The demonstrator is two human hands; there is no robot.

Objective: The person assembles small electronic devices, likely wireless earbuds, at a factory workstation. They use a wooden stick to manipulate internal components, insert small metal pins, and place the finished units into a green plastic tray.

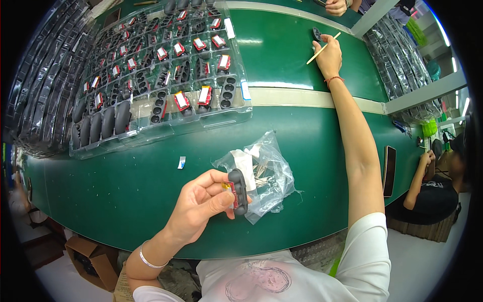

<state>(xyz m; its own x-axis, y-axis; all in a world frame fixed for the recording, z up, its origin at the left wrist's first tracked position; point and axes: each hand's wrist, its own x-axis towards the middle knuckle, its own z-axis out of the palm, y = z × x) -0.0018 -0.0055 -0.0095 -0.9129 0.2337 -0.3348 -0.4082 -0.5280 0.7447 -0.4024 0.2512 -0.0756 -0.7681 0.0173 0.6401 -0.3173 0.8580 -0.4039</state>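
Observation:
My left hand (202,204) is closed around a black rounded plastic housing (238,190), holding it tilted above the near bench. A red piece with a yellow strip (227,187) shows between that housing and my thumb. Stretched far across the bench, my right hand (329,55) grips a thin wooden stick (317,56). Its fingertips are next to a small black part (316,34); I cannot tell whether they touch it. Beside the left hand lies a clear plastic bag (274,178) with several thin sticks and white paper.
A clear compartment tray (166,132) of black housings and red-and-white pieces fills the left. Stacked clear trays (40,85) stand beyond it, and more trays (400,65) at right. A small packet (181,162) and a phone (389,171) lie on the green bench. Other people sit nearby.

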